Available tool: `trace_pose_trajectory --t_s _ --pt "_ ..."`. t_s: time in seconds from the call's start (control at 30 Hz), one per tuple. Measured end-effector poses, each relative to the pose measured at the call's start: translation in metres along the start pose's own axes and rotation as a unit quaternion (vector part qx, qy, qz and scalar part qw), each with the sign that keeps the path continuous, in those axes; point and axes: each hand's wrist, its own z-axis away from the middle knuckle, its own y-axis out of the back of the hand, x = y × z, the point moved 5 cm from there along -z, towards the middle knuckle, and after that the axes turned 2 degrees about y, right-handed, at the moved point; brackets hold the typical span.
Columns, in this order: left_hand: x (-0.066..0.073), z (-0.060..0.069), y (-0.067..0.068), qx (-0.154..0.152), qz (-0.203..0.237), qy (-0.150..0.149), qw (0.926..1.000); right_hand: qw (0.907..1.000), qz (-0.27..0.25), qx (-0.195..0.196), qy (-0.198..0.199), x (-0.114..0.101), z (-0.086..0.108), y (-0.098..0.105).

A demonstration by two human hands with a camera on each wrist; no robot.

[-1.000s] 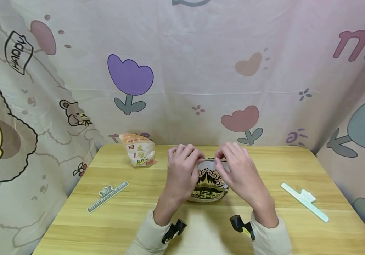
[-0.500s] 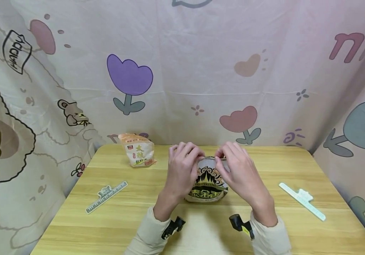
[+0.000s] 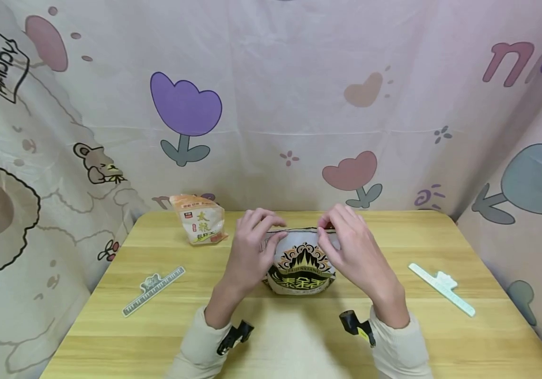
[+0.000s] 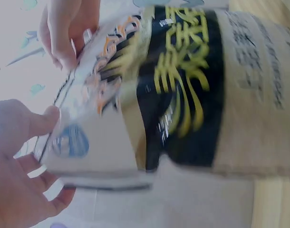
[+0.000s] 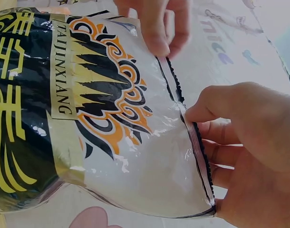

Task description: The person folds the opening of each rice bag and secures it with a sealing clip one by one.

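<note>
A white, black and gold rice bag (image 3: 303, 263) with "TAIJINXIANG" printed on it stands at the middle of the table, its sealed top edge upward. At the right part of that edge my right hand (image 3: 357, 250) pinches the seam between thumb and fingers. My left hand (image 3: 248, 252) is at the bag's top left, thumb in front and fingers behind, parted from each other around the edge. In the left wrist view the left thumb (image 4: 45, 121) is beside the seam, somewhat blurred. The right wrist view shows the dark seam (image 5: 195, 137) close up.
A smaller white and orange bag (image 3: 203, 223) stands at the back left of the wooden table (image 3: 290, 337). One pale bag clip (image 3: 153, 291) lies at the left, another bag clip (image 3: 441, 289) at the right. A printed curtain (image 3: 271, 105) hangs behind.
My left hand has moved left along the bag's top edge and its thumb and fingers have parted. The right hand keeps its hold. The head view has shifted slightly.
</note>
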Motion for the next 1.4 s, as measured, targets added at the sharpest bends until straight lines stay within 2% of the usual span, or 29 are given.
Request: trace_pose_trajectory --t_s 0.2,0.37,0.5,0.7,0.77,0.87,0.93,1.0,1.13,1.27,1.4 --pt "-0.013 0.006 0.012 -0.04 0.02 0.028 0.9986 0.9998 -0.006 0.017 0.004 -0.006 -0.002 0.001" --pt "-0.015 0.006 0.017 -0.055 0.031 0.022 0.9978 0.9995 -0.014 0.011 0.027 -0.021 -0.006 -0.011" --pt "-0.018 0.007 0.018 -0.052 0.035 0.021 0.9978 0.9991 0.006 -0.009 0.04 -0.032 -0.011 -0.028" --pt "-0.023 0.01 0.023 -0.075 0.041 0.018 0.9962 0.9977 0.03 -0.011 0.06 -0.04 -0.014 -0.043" --pt "-0.023 0.01 0.024 -0.075 0.026 0.009 0.9968 0.9972 0.036 -0.007 0.065 -0.04 -0.014 -0.045" --pt "-0.019 0.008 0.024 -0.066 -0.023 -0.015 0.9975 0.9969 0.041 0.002 0.067 -0.039 -0.015 -0.044" --pt "-0.015 0.007 0.021 -0.057 -0.058 -0.033 0.9962 0.9968 0.042 0.011 0.066 -0.037 -0.015 -0.041" --pt "-0.012 0.006 0.019 -0.055 -0.073 -0.045 0.9948 0.997 0.041 0.018 0.064 -0.035 -0.014 -0.038" --pt "-0.011 0.007 0.02 -0.066 -0.073 -0.041 0.9944 0.9972 0.034 0.026 0.061 -0.032 -0.015 -0.036" --pt "-0.015 0.008 0.024 -0.079 -0.076 -0.024 0.9937 0.9974 0.029 0.029 0.059 -0.03 -0.015 -0.037" --pt "-0.019 0.008 0.021 -0.083 -0.086 -0.021 0.9926 0.9976 0.031 0.036 0.049 -0.027 -0.015 -0.037"
